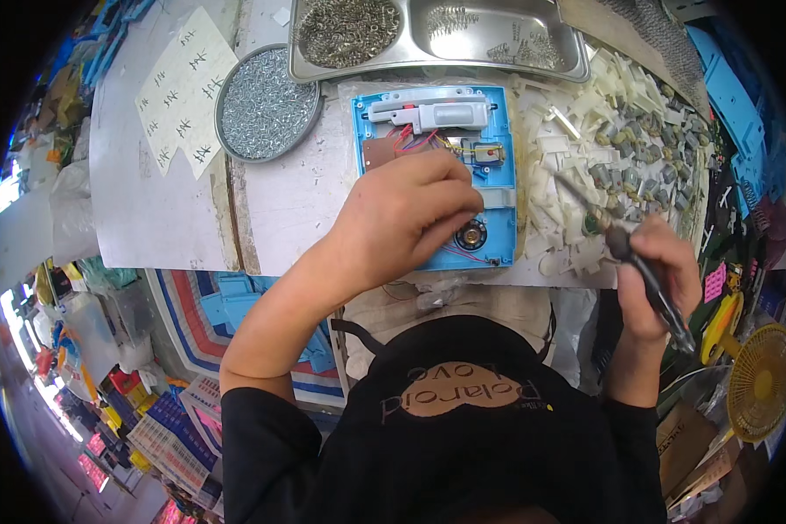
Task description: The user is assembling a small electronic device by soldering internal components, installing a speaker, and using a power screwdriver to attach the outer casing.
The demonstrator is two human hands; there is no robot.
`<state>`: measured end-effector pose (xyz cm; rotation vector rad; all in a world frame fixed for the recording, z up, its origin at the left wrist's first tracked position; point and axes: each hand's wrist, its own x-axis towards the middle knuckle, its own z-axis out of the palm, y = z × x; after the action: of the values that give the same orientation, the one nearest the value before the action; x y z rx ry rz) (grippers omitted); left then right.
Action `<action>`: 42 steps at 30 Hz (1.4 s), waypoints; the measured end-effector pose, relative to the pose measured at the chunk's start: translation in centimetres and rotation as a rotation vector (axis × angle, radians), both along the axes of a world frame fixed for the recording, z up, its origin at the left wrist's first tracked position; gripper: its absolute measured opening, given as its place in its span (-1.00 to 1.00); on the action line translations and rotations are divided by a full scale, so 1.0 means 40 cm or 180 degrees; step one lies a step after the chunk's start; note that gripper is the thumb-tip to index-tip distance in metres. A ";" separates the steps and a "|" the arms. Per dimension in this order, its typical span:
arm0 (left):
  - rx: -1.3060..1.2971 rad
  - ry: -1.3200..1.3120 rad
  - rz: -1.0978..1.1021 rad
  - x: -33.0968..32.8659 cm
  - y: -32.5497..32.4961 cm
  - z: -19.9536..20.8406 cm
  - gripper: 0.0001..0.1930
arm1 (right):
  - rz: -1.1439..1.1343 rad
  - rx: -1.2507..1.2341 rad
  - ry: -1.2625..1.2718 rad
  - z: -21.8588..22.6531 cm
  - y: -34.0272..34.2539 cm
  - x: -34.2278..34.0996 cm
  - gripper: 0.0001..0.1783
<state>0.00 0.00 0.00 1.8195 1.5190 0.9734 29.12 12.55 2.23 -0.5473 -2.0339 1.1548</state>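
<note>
Lying on the tabletop [279, 201], just beside its near edge, the open blue plastic housing [507, 140] is placed beneath the left hand [410, 205], its slightly longer axis set from near to far. The right hand [664, 279] is held apart, off to the right, so the left is clearly the nearer one. A black-handled tool [622, 244] is gripped in the right hand, its slim shaft aimed toward the far left (whether screwdriver or soldering iron cannot be told). The left fingers are curled together over the housing's middle; whether anything is pinched there cannot be told. The shell is laid inside up: a brown circuit board [379, 153] is seen at left, red wires [403, 138] are strung beside it, a pale plastic piece [452, 116] is set across the far end, and a round speaker [471, 234] is seated at the near right.
</note>
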 end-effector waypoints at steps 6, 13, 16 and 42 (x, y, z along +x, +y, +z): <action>0.0126 0.0295 0.0004 0.012 -0.001 0.003 -0.77 | 0.0739 0.0027 -0.0269 0.000 -0.011 -0.035 -0.70; 0.0175 0.0487 -0.0045 0.012 0.002 0.002 -0.76 | 0.0695 0.0159 -0.0283 -0.014 -0.027 -0.066 -0.72; 0.0207 0.0498 -0.0054 0.011 0.001 -0.001 -0.75 | 0.0682 0.0153 -0.0294 -0.012 -0.029 -0.076 -0.74; 0.0271 0.0266 -0.0059 0.005 -0.001 -0.006 -0.76 | 0.0605 0.0197 -0.0382 0.006 -0.013 -0.048 -0.73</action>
<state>0.19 -0.05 -0.23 1.9528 1.5285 0.9778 27.20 12.04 2.47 -0.4079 -2.2563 1.1887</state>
